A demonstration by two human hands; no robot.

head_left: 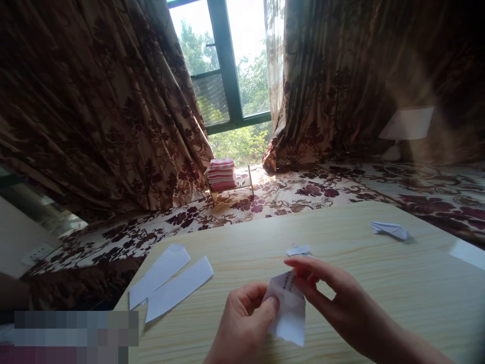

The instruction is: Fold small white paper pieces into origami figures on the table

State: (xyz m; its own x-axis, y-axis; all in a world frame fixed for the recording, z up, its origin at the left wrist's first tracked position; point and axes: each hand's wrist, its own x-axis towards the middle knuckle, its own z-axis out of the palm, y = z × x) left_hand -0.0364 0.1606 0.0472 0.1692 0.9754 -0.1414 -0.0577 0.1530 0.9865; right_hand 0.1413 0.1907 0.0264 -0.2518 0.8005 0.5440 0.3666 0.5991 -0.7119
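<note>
A small piece of folded white paper (290, 313), with a few printed characters near its top, is held up over the table. My left hand (246, 318) pinches its left side between thumb and fingers. At the upper right edge of the paper is my right hand (329, 288), its thumb and fingers curved around the corner; whether they grip it is hard to see. Just beyond my right fingertips lies a small folded paper scrap (298, 249). Two long white paper strips (180, 289) rest on the left of the table, partly overlapping.
The pale wooden table (235, 242) has a folded paper piece (390, 230) at its far right and a white sheet (468, 254) at the right edge. Behind it, a floral-covered ledge bears a small stand with folded striped cloths (222, 175) and a lamp (408, 124).
</note>
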